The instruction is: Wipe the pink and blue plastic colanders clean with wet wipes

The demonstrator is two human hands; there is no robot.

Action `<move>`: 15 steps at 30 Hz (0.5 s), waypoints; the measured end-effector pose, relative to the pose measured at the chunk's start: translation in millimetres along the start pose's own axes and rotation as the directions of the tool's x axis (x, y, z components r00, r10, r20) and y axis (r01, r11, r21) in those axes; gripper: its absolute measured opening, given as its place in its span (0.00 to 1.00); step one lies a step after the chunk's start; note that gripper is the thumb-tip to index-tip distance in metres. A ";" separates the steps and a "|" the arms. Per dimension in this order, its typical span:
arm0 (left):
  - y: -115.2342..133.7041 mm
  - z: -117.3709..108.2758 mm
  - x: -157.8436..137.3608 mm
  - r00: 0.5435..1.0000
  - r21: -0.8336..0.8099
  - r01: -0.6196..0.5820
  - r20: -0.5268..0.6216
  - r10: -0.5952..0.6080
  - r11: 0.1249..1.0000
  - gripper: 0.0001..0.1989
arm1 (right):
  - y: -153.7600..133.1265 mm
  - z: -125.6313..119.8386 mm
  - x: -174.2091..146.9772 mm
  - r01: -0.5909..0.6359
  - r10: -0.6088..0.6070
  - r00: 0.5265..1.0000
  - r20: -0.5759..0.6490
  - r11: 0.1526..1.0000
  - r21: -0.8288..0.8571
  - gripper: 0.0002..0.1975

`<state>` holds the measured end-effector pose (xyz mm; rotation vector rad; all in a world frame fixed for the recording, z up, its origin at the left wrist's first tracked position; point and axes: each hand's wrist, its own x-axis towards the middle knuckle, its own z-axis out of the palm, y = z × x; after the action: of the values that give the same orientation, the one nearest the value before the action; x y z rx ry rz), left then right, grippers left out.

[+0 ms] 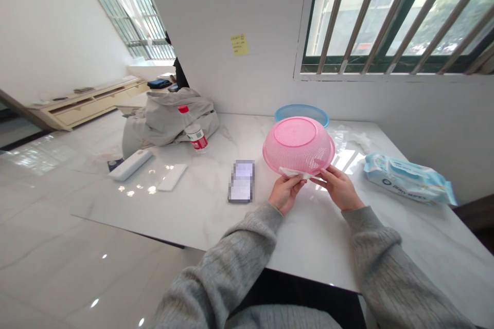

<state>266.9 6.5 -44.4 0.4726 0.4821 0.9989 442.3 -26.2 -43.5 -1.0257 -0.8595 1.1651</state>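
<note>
A pink plastic colander (299,149) is upside down over the table, its base facing up and its near rim towards me. My left hand (284,194) is closed on a white wipe (293,172), which lies against the near rim. At the right part of that rim, my right hand (339,187) grips the colander between thumb and fingers. Behind it sits a blue round basin or basket (301,110), partly hidden by the colander. To the right lies a light-blue pack of wipes (409,179).
Left of my hands, a phone (241,181) lies on the marble-patterned table (216,221). Further left are a bottle with a red cap (194,131), a grey cloth bag (165,118), a white case (131,165) and a flat white item (172,177). Crumpled clear plastic (353,138) lies behind right.
</note>
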 end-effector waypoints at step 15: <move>6.3 -2.8 3.3 0.983 0.099 -0.172 -0.041 0.177 0.980 0.21 | 2.4 -15.1 7.6 0.089 -0.092 0.982 -0.162 0.996 -0.024 0.13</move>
<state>262.5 12.7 -43.5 0.5838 0.5410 1.1626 457.1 -21.4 -50.5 -1.0695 -0.7788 0.9843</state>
